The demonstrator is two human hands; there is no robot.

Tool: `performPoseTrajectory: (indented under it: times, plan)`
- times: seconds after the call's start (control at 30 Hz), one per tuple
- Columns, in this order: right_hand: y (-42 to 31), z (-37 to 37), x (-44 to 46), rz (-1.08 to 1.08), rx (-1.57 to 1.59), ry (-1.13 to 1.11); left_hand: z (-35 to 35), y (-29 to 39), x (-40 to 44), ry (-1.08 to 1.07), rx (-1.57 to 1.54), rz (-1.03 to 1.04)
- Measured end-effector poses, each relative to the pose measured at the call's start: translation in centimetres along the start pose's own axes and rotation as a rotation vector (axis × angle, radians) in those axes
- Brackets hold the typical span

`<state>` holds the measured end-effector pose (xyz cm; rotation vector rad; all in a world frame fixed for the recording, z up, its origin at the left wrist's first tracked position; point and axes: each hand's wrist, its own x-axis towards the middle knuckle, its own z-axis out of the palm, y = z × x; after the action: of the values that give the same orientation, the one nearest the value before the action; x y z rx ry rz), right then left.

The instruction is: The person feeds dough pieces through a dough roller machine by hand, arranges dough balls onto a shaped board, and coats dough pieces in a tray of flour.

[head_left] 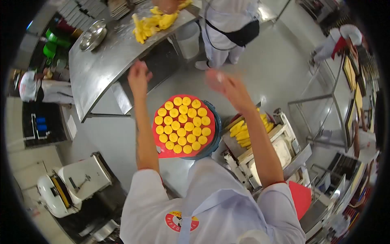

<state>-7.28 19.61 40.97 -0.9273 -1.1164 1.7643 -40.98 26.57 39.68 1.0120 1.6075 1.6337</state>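
Note:
My left hand is raised near the front edge of the steel table, its thumb apart from the fingers; I see nothing in it. Off to the right, my right hand is in the air, smeared by motion. A small pale spot shows on it, and I cannot make out what that is. Between and below my forearms, many yellow dough discs lie in rows on a round red board. The board rests on top of a dark blue-grey round container. Neither hand touches the discs.
The steel table carries yellow dough strips and a metal bowl. A co-worker stands beyond it. More yellow dough pieces lie on a machine at right. A white machine stands lower left; a metal rack far right.

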Motion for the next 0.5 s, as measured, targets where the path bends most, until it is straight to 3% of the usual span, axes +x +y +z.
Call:
performPoseTrajectory:
  times: [0.1, 0.13, 0.2, 0.3, 0.33, 0.4, 0.5]
  plan:
    - [6.4, -4.5, -9.5, 0.170, 0.107, 0.189, -1.2, -12.9, -9.7, -0.180, -0.025, -0.285]
    - [10.2, -6.4, -13.9, 0.241, 0.141, 0.334, -0.8, -17.9, -13.3, -0.383, 0.141, -0.223]
    - [16.3, -11.0, -21.6, 0.358, 0.040, 0.534, 3.8, -20.9, -19.1, -0.546, 0.089, -0.625]
    - [18.6, -13.2, -31.5, 0.435, 0.107, 0.789, 9.0, -29.5, -21.1, -0.628, 0.043, -0.743]
    - [18.9, -13.7, -33.8, 0.443, 0.095, 0.855, 10.0, -31.9, -20.7, -0.693, 0.086, -0.585]
    - [20.2, -15.4, -36.5, 0.378, 0.085, 0.972, 14.9, -27.7, -22.3, -0.864, 0.397, -0.345]
    - [21.6, -17.4, -36.0, 0.362, -0.089, 1.131, 21.8, -23.0, -30.0, -1.067, 0.222, -0.280]
